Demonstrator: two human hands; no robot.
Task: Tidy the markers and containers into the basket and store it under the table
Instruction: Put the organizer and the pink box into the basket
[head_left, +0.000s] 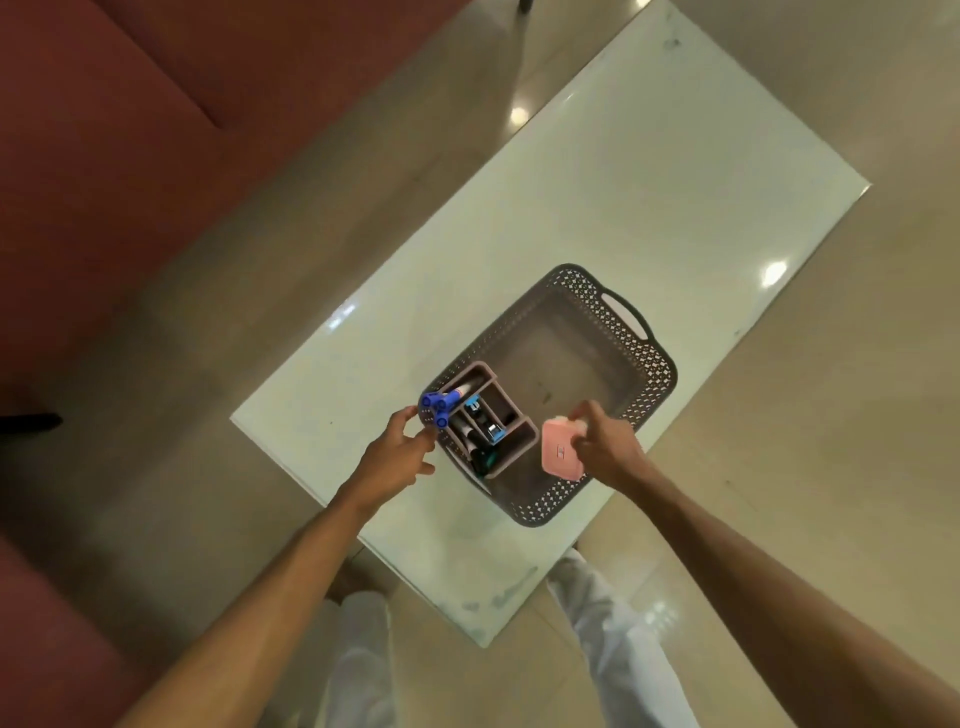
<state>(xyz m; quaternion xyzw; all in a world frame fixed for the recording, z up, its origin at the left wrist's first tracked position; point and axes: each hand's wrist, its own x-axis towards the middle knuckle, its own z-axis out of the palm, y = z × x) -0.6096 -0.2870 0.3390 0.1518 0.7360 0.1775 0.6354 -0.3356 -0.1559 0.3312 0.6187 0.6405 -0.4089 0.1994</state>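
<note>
basket, grey and perforated, standing on the glass desk toward its near end, close to the right long edge, handle cut-out on the far short wall; compartmented organiser sitting in the basket's near-left part, holding blue-capped markers at its left end and dark markers in the middle slots; pink container held over the basket's near-right rim, just beside the organiser; right hand gripping the pink container, fingers curled round its edge; left hand beside the basket's near-left corner, fingers loose and apart, fingertips close to the blue caps, contact not clear; red sofa beyond the desk's left long edge; tiled floor around
</note>
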